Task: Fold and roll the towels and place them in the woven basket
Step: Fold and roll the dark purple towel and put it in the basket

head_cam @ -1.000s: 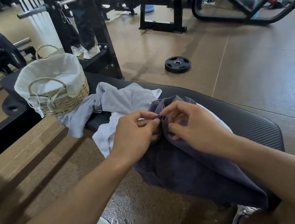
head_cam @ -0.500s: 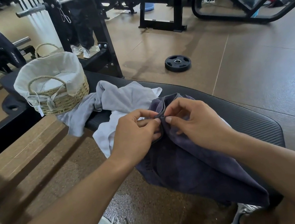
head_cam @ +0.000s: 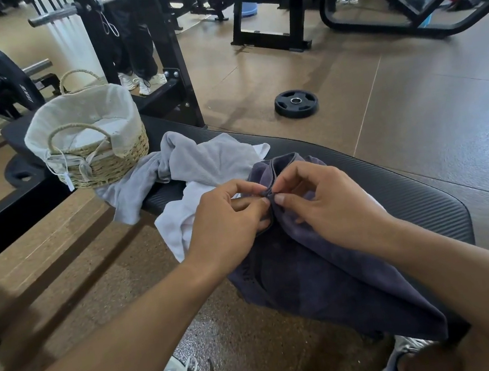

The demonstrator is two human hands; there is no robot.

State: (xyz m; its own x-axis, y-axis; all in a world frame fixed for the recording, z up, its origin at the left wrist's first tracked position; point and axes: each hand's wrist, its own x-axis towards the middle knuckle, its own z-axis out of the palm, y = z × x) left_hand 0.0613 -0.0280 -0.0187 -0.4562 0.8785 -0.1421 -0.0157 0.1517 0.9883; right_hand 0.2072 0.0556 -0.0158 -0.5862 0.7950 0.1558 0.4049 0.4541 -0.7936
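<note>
Left hand [head_cam: 226, 221] and right hand [head_cam: 327, 203] are met fingertip to fingertip over the padded bench [head_cam: 415, 196]. A bunched hem of the dark purple towel [head_cam: 323, 274] is pinched by both: thumb and forefinger curled onto it on each side, remaining fingers loosely curled underneath. The pinch points are touching.

The dark purple towel is draped off the near edge of the bench, with the lower part hung toward the floor between the two sneakers seen at the bottom of the view. Faint lettering is seen near its left edge, unreadable.

A white towel [head_cam: 180, 223] is partly covered by the left hand and the purple one, crumpled, spilled over the bench's near edge. A light grey towel [head_cam: 191, 160] is heaped just beyond it, one end trailed off the bench below the basket.

The woven basket [head_cam: 103, 161] is set upright at the far-left end of the bench, lined with white cloth, touched by the grey towel. No rolled towel can be made out inside.

A weight plate [head_cam: 296, 103] is laid flat on the floor beyond the bench.
</note>
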